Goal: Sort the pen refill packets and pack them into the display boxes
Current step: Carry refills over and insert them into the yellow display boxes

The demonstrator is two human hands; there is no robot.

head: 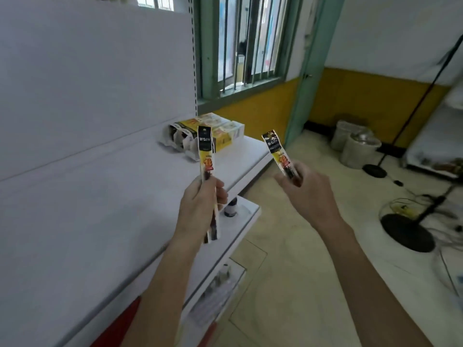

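1. The left hand (200, 200) grasps the left packet (206, 151), with fingers and thumb curled round its lower half. The packet stands nearly upright, its long axis running from 12 to 6 o'clock. Its bottom end looks doubled, so a second packet may sit behind it; I cannot tell.
2. The right hand (310, 191) pinches the right packet (278, 154) by its lower end. This packet is tilted, with its top leaning toward 11 o'clock.
3. As far as the blur allows, both packets show the same yellow-and-black print. I judge this to be the comparing step of the sort, with neither packet packed yet.
4. The display boxes (225, 132) lie on their sides at the far end of the white shelf (100, 196), below the window. Their open ends face roughly 8 o'clock.
5. The boxes lie at 12 o'clock from the left hand, directly behind the top of its packet in this view. From the right hand they lie at about 10 o'clock. The left hand is the nearer one.
6. To go in, a packet would probably have to be laid over from upright to match a box's length. It would then be fed into the open mouth from the 8 o'clock side.
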